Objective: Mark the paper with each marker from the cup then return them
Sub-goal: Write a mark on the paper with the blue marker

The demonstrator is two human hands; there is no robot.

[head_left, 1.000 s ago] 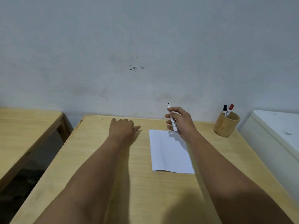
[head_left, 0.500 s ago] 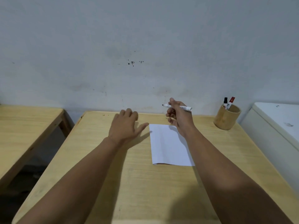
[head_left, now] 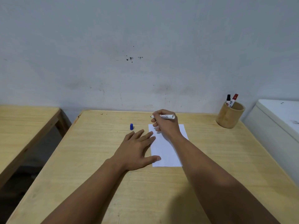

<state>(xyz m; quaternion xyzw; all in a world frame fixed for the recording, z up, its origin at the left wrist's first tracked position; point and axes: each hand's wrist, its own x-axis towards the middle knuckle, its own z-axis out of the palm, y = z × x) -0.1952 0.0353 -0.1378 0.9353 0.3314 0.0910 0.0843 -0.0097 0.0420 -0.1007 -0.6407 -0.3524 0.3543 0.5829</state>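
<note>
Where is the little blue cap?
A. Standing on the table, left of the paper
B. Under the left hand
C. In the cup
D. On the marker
A: the blue cap stands by itself on the table, left of the paper and just beyond the left hand, while the right hand holds the uncapped marker.

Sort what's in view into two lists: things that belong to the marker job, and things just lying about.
Belongs to the job:
paper
uncapped marker in right hand
blue cap on the table
cup with black marker and red marker
left hand steadying the paper

Just there:
side table
white cabinet
</note>
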